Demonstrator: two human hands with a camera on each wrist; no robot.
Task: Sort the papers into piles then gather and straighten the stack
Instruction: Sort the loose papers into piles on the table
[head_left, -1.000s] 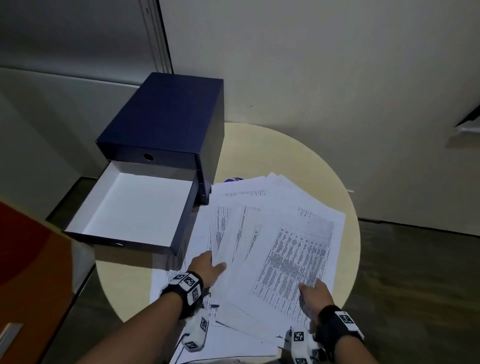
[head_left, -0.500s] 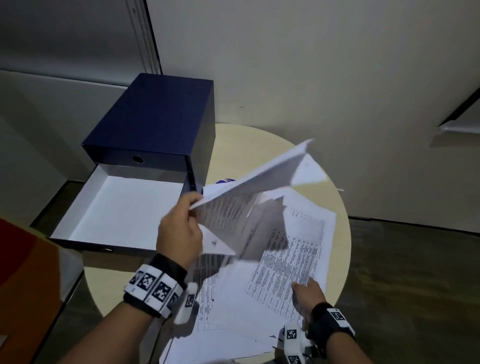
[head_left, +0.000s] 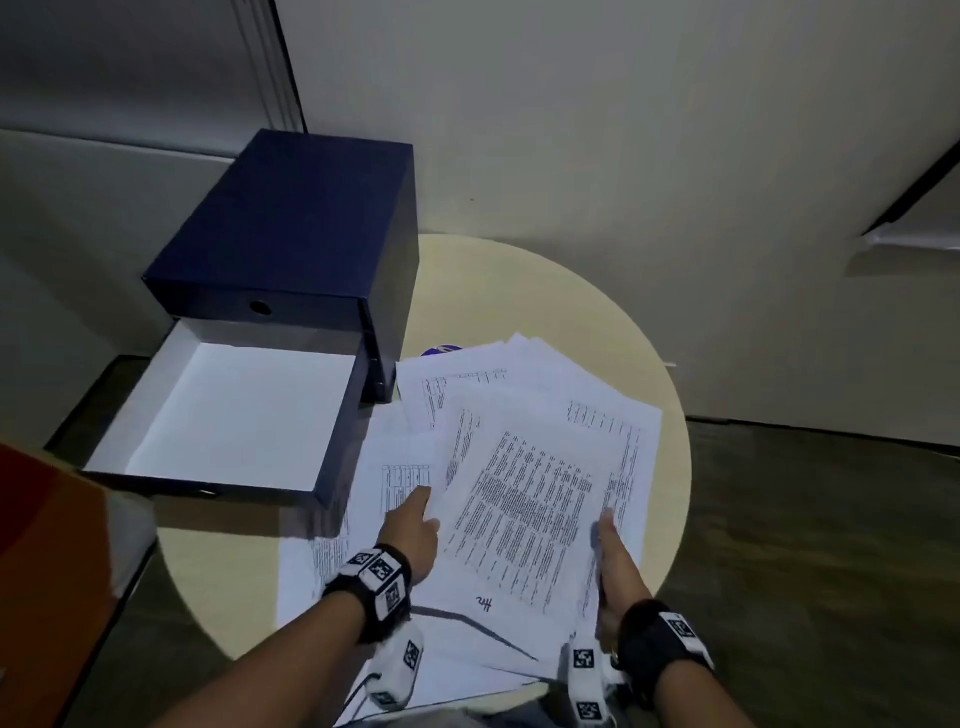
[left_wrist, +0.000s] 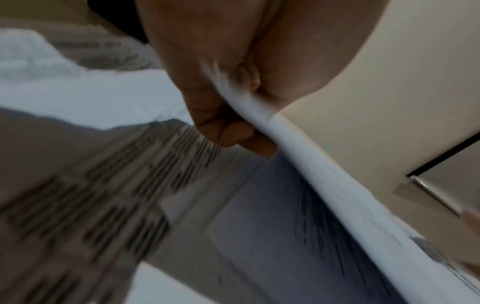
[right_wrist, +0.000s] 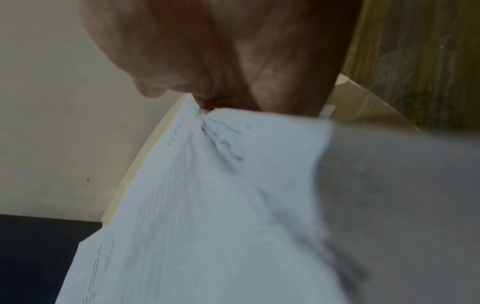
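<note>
Several printed white papers (head_left: 524, 499) lie fanned and overlapping on a round beige table (head_left: 519, 291). My left hand (head_left: 415, 525) pinches the left edge of the top sheets; in the left wrist view its fingers (left_wrist: 233, 135) curl under the paper edge (left_wrist: 324, 181). My right hand (head_left: 610, 551) pinches the right edge of the same sheets, thumb on top. In the right wrist view the paper (right_wrist: 207, 195) crumples where that hand grips it. More sheets (head_left: 467, 660) hang over the table's near edge.
A dark blue drawer box (head_left: 291, 244) stands on the table's left, its white-lined drawer (head_left: 234, 415) pulled out toward me and empty. A small blue object (head_left: 441, 351) peeks from behind the papers. An orange surface (head_left: 47, 571) sits at the lower left. Walls stand close behind.
Half a second ago my left hand held a bunch of sheets raised and folded over. Those sheets now lie flat on the pile, and both hands grip its side edges.
</note>
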